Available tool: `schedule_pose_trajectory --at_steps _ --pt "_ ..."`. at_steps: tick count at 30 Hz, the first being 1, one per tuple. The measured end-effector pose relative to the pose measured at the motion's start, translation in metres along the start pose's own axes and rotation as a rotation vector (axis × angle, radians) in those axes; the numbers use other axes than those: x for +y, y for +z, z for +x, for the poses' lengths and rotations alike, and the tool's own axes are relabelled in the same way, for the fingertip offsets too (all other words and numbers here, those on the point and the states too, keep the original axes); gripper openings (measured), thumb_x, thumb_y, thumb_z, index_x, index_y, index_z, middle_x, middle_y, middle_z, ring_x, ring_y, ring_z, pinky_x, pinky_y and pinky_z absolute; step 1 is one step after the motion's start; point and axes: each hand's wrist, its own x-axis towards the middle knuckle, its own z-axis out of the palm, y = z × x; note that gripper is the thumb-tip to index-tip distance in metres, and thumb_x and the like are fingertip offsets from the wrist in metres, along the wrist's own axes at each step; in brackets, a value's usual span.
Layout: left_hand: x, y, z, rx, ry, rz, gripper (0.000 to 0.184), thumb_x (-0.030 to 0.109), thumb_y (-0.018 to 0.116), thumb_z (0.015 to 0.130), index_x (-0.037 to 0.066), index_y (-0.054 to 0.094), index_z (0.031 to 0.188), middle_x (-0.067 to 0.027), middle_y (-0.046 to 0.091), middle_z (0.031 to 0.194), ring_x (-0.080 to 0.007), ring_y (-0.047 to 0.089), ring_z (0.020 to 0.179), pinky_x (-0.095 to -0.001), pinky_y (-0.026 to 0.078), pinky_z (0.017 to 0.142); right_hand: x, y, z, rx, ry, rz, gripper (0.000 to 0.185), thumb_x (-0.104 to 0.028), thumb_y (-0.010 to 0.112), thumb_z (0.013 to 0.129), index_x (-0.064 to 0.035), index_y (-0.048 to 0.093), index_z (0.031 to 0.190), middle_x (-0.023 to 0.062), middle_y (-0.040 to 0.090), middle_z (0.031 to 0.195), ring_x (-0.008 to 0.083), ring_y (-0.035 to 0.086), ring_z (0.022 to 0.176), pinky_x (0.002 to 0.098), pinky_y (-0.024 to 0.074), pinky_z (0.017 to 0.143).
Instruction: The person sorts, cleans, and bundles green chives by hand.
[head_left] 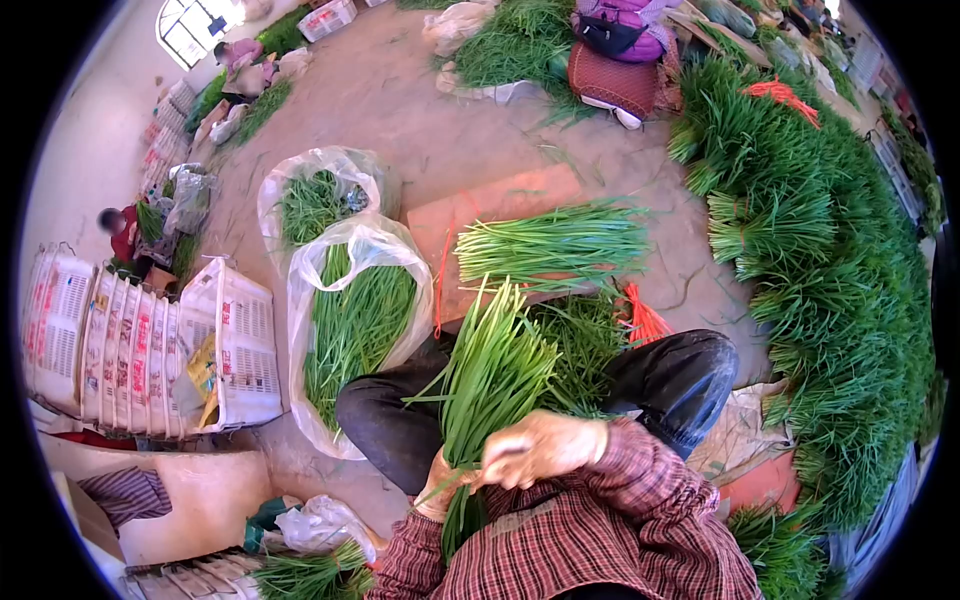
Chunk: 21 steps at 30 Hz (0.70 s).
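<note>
A thick bunch of garlic chives (497,375) stands tilted up in front of my chest, its pale cut ends pointing away from me. My left hand (438,488) is wrapped round its lower, leafy part. My right hand (535,450) is closed against the bunch's right side, fingers curled and slightly blurred; what they pinch is hidden. Another bundle of chives (550,242) lies on a reddish-brown board (430,222) beyond my knees. Loose dark-green leaves (585,345) lie between my legs. Orange-red ties (645,318) rest by my right knee.
Two clear plastic bags (422,300) of greens stand at my left. Stacked white crates (245,345) are farther left. A long bank of chive bundles (830,300) lines the right, with more orange ties (785,98) on top. A purple bag (630,30) sits at the back; other people work far left.
</note>
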Motion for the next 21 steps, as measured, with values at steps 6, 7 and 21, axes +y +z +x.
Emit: schedule_pose_trajectory --at_steps 6,7,21 --pt "-0.006 -0.01 0.001 -0.056 -0.014 -0.155 0.051 0.016 0.087 0.08 0.0 0.061 0.121 -0.0108 0.071 0.096 -0.011 0.06 0.063 -0.0243 0.047 0.052 0.087 -0.039 -0.023 0.226 0.429 0.095 0.071 -0.061 0.062 0.094 -0.0037 0.058 0.137 0.0093 0.068 0.122 0.0185 0.07 0.1 0.0316 0.0569 0.086" --pt "0.001 0.0 0.002 -0.063 -0.012 -0.151 0.051 0.016 0.087 0.08 0.0 0.061 0.121 -0.0108 0.071 0.096 -0.011 0.06 0.063 -0.0243 0.047 0.052 0.106 -0.035 -0.019 0.236 0.287 0.256 0.081 -0.062 0.061 0.094 -0.0006 0.049 0.145 0.0135 0.064 0.132 0.0253 0.066 0.114 0.0377 0.0539 0.095" --pt "-0.014 0.035 0.018 0.156 0.141 1.423 0.083 0.035 0.077 0.082 -0.019 0.041 0.135 -0.036 0.059 0.116 -0.0468 0.064 0.099 -0.0455 0.055 0.085 0.083 -0.023 0.046 0.73 -0.26 0.806 0.054 -0.027 0.082 0.084 -0.002 0.062 0.129 0.0102 0.07 0.12 0.0214 0.067 0.104 0.0367 0.0535 0.092"
